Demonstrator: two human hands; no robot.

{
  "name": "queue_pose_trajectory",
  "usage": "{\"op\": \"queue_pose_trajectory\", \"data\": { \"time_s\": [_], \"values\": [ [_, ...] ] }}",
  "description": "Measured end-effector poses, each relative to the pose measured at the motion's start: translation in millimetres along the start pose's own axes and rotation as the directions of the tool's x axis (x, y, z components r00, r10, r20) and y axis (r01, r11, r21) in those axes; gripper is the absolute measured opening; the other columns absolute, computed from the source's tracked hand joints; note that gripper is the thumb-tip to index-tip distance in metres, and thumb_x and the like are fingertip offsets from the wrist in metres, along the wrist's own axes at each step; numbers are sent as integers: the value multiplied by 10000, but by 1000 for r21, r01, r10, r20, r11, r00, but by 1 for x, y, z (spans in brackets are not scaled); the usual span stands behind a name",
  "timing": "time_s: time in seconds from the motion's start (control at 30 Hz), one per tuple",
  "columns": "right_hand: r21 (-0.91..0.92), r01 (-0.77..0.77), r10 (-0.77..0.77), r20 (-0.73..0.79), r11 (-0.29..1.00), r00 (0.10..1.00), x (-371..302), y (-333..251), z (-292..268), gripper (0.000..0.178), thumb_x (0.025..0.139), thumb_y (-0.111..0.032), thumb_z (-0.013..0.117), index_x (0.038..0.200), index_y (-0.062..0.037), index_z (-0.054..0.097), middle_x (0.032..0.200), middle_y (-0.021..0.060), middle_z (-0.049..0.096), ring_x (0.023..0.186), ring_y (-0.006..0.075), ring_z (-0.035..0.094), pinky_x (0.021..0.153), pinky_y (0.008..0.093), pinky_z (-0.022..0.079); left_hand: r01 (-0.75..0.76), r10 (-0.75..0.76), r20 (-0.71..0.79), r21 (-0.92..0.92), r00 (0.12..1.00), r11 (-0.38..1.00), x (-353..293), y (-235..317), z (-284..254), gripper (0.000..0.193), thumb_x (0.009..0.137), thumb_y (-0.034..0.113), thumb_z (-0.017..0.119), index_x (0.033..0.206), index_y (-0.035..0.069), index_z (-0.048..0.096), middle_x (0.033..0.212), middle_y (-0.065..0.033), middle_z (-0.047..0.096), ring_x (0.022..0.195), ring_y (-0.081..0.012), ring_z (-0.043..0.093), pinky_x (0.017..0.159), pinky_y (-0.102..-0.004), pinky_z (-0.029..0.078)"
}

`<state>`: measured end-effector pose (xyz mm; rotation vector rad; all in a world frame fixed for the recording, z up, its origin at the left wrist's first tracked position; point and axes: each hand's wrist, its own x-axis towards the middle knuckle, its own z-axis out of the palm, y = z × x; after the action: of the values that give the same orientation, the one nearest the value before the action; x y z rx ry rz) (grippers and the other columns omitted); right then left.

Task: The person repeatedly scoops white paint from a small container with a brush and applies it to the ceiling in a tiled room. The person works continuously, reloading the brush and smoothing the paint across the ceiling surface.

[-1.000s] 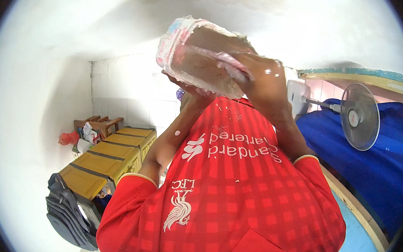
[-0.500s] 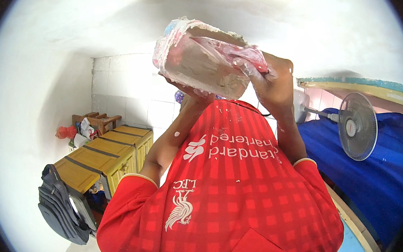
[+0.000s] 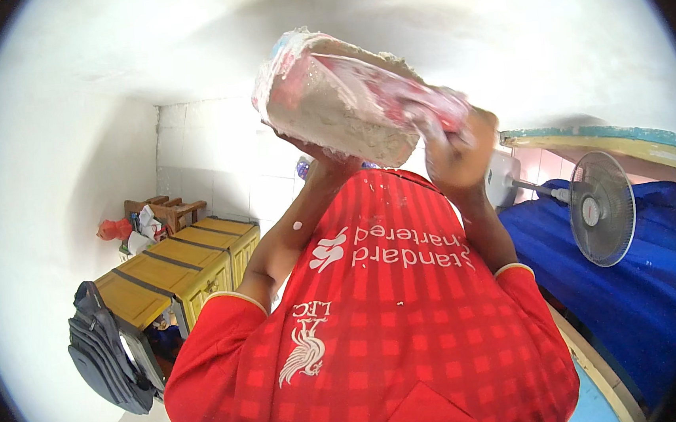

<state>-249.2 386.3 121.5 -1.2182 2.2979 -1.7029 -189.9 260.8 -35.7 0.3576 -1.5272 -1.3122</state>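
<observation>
Held up in front of me is a box-shaped container, its inside and rim coated with grey-white paste. My left hand grips it from below on the left; the container hides most of those fingers. In my right hand is a pinkish-red flat scraper, smeared with white paste, its far part inside the container. Motion smears the right hand, but its fingers are wrapped round the scraper's near end.
White walls surround me. To the left stand a yellow cabinet, a dark backpack and a wooden stool beside a red bag. On the right are a fan, a blue cloth and a painted ledge.
My right hand and the scraper have moved slightly to the right, away from the container's middle. The container has tilted a little; my left hand keeps its hold.
</observation>
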Motion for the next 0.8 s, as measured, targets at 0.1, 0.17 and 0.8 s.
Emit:
{"op": "queue_pose_trajectory", "data": {
  "time_s": [0.1, 0.17, 0.8],
  "values": [
    [-107, -7, 14, 66, 994, 998, 5, 3, 4, 172, 888, -128, 604, 997, -17, 679, 922, 118, 702, 804, 263, 673, 724, 319, 514, 5, -5, -5, -6, 1000, 1000, 4, 0, -2, 711, 966, 594, 302, 1466, 126, 110, 1412, -126, 280, 1300, -310, 330, 1048, -522, 328],
    [-99, -39, 41, 12, 994, 999, 7, 3, 3, 133, 874, -85, 616, 935, 8, 689, 862, 121, 709, 739, 258, 681, 681, 309, 517, 9, -9, -15, -16, 1000, 1000, 5, 0, -3, 712, 966, 594, 302, 1467, 127, 105, 1415, -127, 275, 1303, -311, 326, 1050, -523, 324],
    [-245, 40, -26, 58, 969, 998, -13, 28, -1, 256, 906, -194, 574, 1094, -41, 655, 1029, 163, 672, 942, 326, 639, 841, 386, 485, 8, -8, -17, -29, 1000, 1000, 8, -2, -3, 724, 969, 588, 299, 1476, 128, 62, 1437, -135, 230, 1327, -324, 285, 1068, -528, 292]
  ]
}}
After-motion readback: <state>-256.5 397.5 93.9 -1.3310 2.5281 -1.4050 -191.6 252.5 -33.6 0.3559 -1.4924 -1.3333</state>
